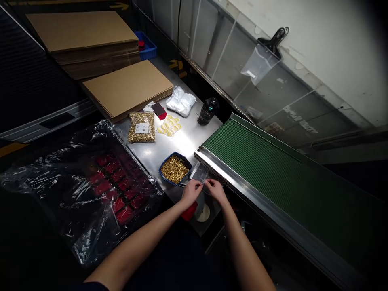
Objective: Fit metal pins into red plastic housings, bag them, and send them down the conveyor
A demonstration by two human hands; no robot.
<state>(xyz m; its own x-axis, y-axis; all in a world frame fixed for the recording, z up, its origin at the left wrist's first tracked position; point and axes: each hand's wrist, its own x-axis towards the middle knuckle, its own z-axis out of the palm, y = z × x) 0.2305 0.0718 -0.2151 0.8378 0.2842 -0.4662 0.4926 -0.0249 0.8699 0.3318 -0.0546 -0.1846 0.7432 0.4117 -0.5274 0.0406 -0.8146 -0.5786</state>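
Note:
In front of me, my left hand (192, 192) and my right hand (216, 190) meet, each with fingertips pinched on the edge of a small clear plastic bag (200, 171). What the bag holds, if anything, I cannot make out. Just left of it stands a blue tray (165, 178) filled with small gold pieces (175, 167). Below my left wrist a red object (189, 211) shows in part, beside a pale round disc (203, 213). Farther back on the metal table (145, 155) lies a sealed bag of gold pieces (141, 133) with a white label.
A green conveyor belt (257, 161) runs along the right. At left, a crate lined with clear plastic (75, 202) holds several red items (124, 184). Cardboard stacks (127, 87), yellow stickers (169, 126), a white plastic packet (181, 101) and a dark jar (208, 112) stand behind.

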